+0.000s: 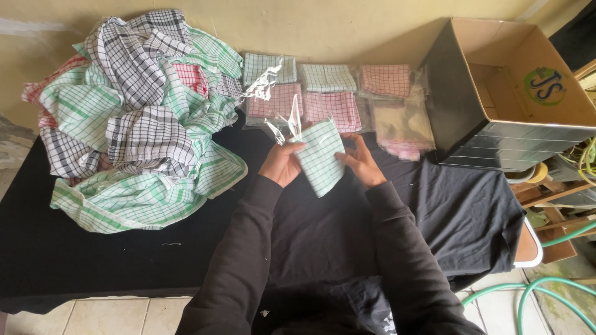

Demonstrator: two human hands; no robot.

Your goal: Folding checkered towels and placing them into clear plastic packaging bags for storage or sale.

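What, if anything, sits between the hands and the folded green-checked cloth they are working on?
Nothing visible. The left hand and right hand both grip the folded green-checked cloth directly, with a clear plastic sleeve partly around its top end, above the black table cover.

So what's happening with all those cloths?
A person in dark sleeves holds a folded green-checked cloth between the left hand and right hand, over a table with a black cover. A clear plastic bag sits around the cloth's upper end, partly on. To the left lies a big loose pile of checked cloths. Behind the hands, bagged folded cloths sit in rows by the wall, and an open cardboard box stands on the right.
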